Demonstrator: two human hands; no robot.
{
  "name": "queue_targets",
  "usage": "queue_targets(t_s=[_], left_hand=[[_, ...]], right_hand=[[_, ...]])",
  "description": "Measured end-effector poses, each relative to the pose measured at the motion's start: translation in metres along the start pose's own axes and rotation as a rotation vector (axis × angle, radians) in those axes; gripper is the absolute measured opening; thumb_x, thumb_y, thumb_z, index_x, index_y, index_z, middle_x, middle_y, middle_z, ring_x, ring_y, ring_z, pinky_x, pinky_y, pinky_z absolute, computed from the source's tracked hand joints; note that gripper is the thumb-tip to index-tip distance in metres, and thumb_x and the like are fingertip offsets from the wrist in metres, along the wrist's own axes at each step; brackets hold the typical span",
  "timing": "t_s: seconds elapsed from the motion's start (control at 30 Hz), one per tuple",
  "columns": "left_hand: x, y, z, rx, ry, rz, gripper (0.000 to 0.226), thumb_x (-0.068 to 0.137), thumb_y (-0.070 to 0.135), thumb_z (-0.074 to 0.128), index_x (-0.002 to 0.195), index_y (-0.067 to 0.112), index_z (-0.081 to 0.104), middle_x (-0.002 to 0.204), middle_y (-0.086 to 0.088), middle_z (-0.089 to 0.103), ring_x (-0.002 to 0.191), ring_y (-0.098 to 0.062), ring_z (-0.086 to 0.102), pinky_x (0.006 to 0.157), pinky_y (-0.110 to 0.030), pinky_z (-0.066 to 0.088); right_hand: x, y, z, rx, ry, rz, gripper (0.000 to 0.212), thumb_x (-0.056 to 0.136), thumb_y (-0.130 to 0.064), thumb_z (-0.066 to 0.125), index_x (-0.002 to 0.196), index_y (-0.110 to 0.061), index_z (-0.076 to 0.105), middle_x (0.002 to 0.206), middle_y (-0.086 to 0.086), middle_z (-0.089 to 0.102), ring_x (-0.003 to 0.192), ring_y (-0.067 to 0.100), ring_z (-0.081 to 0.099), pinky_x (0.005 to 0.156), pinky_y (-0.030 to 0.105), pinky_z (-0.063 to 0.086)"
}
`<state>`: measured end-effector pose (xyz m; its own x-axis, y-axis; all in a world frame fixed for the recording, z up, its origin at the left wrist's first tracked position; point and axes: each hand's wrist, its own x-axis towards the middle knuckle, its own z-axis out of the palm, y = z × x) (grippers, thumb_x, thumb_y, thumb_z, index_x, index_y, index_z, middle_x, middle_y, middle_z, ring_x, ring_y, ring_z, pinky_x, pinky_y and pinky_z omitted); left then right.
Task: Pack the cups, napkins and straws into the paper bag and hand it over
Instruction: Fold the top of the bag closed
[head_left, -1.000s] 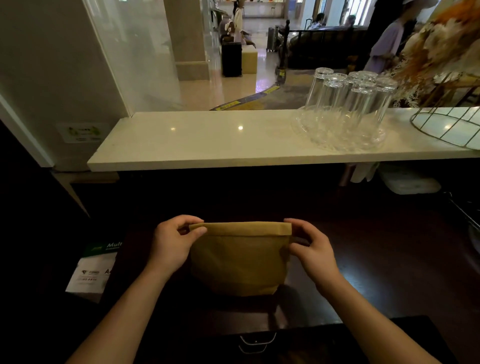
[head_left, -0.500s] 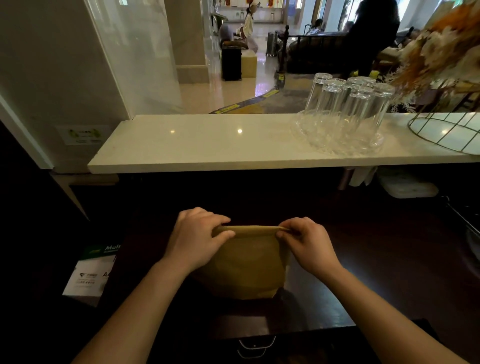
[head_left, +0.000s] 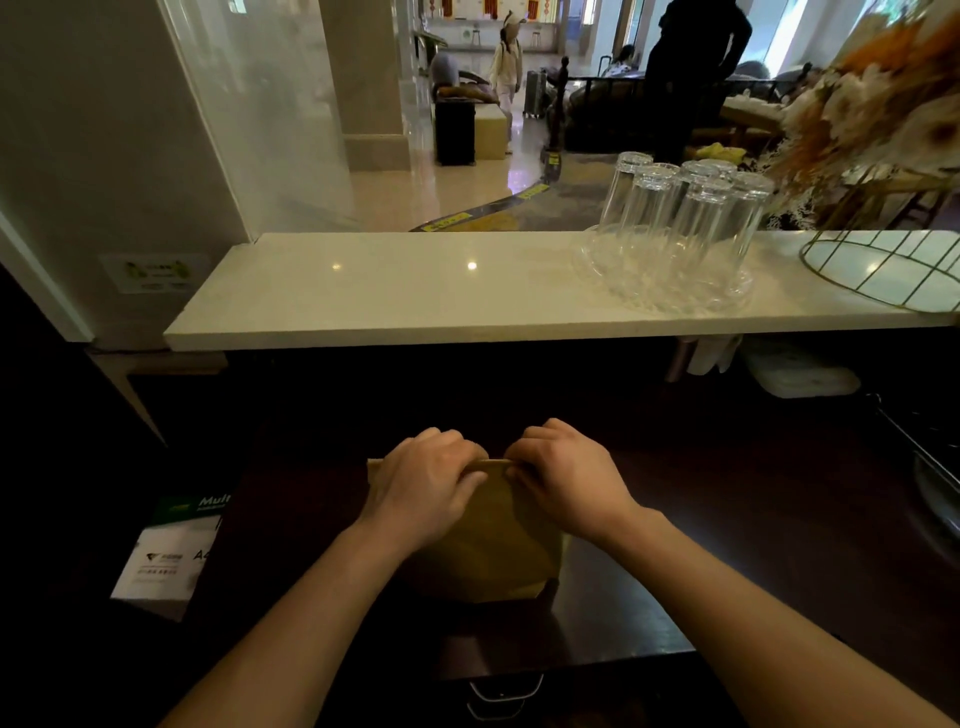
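Both hands are down on the bag (head_left: 483, 545) now, and they've closed in on each other: the left hand (head_left: 423, 488) and right hand (head_left: 566, 480) sat out at the two top corners a second ago, holding a wide flat fold, and here they're almost knuckle to knuckle at the middle of the top edge. Left is curled tight over the rolled rim, right is pinching it just beside, fingers clamped on paper. The fold looks narrower and pressed down, so my read is the top is being rolled shut. That would put the packing behind us, with only the handover left, though what's inside can't be seen. The bag stands upright on the dark desk (head_left: 649, 597), right under both hands and between the forearms. Off to the left of the left hand, a white and green paper pack (head_left: 166, 556) shows "Mult" and "A4"; the smaller print is too blurred to read. Straight ahead, past the hands, the pale counter (head_left: 389, 296) is bare in the middle, a likely spot for passing the bag across. Further right on it stand upturned glasses (head_left: 680, 228) on a clear tray. Far left, a wall sticker (head_left: 156, 271) is unreadable.
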<state>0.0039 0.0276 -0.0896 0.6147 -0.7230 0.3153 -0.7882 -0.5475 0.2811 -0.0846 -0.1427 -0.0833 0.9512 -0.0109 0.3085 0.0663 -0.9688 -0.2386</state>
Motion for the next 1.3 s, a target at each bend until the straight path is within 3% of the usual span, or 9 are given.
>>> queue_targets(t_s=[0.37,0.53,0.67,0.8,0.97,1.07,1.17,1.3], left_hand=[[-0.001,0.007,-0.002,0.059,0.004,0.03,0.016,0.097,0.031,0.05,0.104,0.022,0.063,0.098,0.004,0.061,0.092,-0.016,0.056,0.07,-0.025,0.037],[-0.005,-0.012,-0.006,0.069,-0.025,-0.041,0.017,0.096,0.035,0.051,0.106,0.028,0.063,0.101,0.009,0.063,0.094,-0.012,0.057,0.076,-0.024,0.042],[-0.003,-0.007,-0.005,0.094,-0.042,-0.001,0.011,0.095,0.03,0.052,0.097,0.024,0.06,0.095,0.005,0.061,0.092,-0.017,0.056,0.072,-0.029,0.044],[-0.004,-0.012,-0.007,0.106,-0.049,-0.02,0.017,0.096,0.037,0.05,0.101,0.025,0.061,0.098,0.005,0.059,0.094,-0.016,0.054,0.072,-0.027,0.042],[-0.014,-0.033,-0.017,0.068,-0.042,-0.08,0.017,0.096,0.038,0.051,0.106,0.028,0.062,0.1,0.009,0.061,0.095,-0.012,0.054,0.077,-0.026,0.043],[-0.023,-0.046,-0.021,0.022,-0.042,-0.133,0.016,0.095,0.035,0.053,0.104,0.029,0.065,0.099,0.009,0.065,0.095,-0.013,0.058,0.077,-0.028,0.044],[-0.028,-0.056,-0.025,-0.055,-0.029,-0.181,0.014,0.094,0.028,0.058,0.101,0.028,0.07,0.096,0.008,0.069,0.092,-0.014,0.061,0.077,-0.031,0.048],[-0.031,-0.061,-0.024,-0.108,-0.02,-0.227,0.013,0.092,0.024,0.061,0.099,0.027,0.072,0.094,0.006,0.069,0.091,-0.016,0.062,0.076,-0.033,0.049]], right_hand=[[0.004,-0.01,0.004,-0.035,-0.064,-0.043,0.041,0.091,-0.044,0.037,0.096,-0.021,0.071,0.091,-0.005,0.066,0.085,0.018,0.058,0.06,0.035,0.052],[0.006,-0.01,0.002,-0.046,-0.076,-0.055,0.023,0.093,-0.032,0.051,0.099,-0.02,0.069,0.096,-0.003,0.065,0.09,0.019,0.057,0.064,0.034,0.052],[0.017,-0.024,0.003,-0.048,-0.103,-0.089,0.035,0.091,-0.043,0.043,0.095,-0.019,0.068,0.094,-0.001,0.063,0.089,0.019,0.056,0.066,0.035,0.051],[0.021,-0.026,0.004,-0.041,-0.111,-0.117,0.021,0.091,-0.034,0.056,0.095,-0.02,0.07,0.094,0.0,0.066,0.089,0.021,0.059,0.068,0.033,0.051],[0.022,-0.019,0.004,-0.059,-0.103,-0.125,0.021,0.092,-0.034,0.054,0.1,-0.02,0.068,0.098,-0.002,0.065,0.094,0.019,0.059,0.065,0.027,0.038],[0.018,-0.014,0.003,-0.043,-0.14,-0.093,0.02,0.088,-0.028,0.057,0.104,-0.023,0.067,0.101,-0.004,0.063,0.095,0.018,0.06,0.066,0.026,0.042],[0.012,-0.005,-0.003,-0.006,-0.185,-0.046,0.032,0.081,-0.017,0.061,0.112,-0.024,0.067,0.105,-0.004,0.063,0.094,0.017,0.062,0.072,0.031,0.053],[0.006,0.012,-0.013,0.014,-0.215,0.04,0.031,0.082,-0.01,0.062,0.11,-0.023,0.068,0.104,-0.003,0.068,0.094,0.017,0.065,0.075,0.03,0.055]])
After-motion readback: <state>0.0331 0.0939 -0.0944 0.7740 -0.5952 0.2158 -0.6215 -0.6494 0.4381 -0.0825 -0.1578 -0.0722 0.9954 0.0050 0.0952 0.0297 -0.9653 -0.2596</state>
